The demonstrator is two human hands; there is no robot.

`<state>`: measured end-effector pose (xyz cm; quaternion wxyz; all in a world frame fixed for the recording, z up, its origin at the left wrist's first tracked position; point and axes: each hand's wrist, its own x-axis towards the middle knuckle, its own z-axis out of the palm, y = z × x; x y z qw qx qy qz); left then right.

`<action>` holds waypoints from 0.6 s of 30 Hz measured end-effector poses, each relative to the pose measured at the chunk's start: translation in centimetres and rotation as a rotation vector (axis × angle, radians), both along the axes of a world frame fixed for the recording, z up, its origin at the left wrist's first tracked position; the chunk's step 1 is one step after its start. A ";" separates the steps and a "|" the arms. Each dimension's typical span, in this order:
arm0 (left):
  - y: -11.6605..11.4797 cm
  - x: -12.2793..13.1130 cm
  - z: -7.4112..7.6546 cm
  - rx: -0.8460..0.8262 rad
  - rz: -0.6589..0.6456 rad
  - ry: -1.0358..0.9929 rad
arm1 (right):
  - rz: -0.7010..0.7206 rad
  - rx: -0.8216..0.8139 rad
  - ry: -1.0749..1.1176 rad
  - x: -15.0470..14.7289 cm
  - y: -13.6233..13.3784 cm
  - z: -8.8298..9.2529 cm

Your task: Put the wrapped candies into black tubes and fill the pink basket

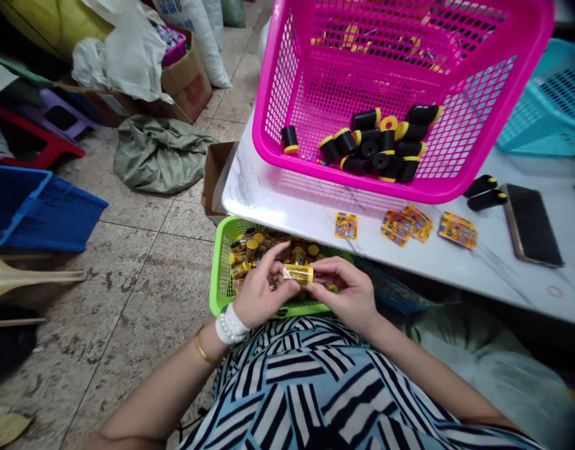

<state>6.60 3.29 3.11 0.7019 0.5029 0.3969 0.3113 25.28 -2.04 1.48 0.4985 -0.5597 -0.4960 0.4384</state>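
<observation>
Between both hands, over my lap, is a small yellow-labelled cylinder (297, 274) lying sideways. My left hand (264, 287) grips its left end with thumb and fingers. At the other end, the fingertips of my right hand (346, 290) pinch the yellow cap. Just beneath the hands, a green basket (218, 275) holds many similar yellow-labelled cylinders (252, 247); part of it is hidden by my hands. On the table edge beyond lie loose yellow printed labels (397, 226), a single label (346, 225) and a further stack of labels (458, 230).
A large pink basket (353, 184) on the white table (287, 215) contains black cylinders with yellow ends. Two more black cylinders (487, 199) lie beside a phone (534, 225). A blue basket (540, 112) stands at right. Left on the floor are a blue bin (57, 212) and a grey-green sack (159, 153).
</observation>
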 end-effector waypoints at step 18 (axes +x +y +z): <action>-1.1 0.4 -3.6 -0.430 -0.144 0.064 | 0.277 -0.189 0.200 0.7 0.3 -1.4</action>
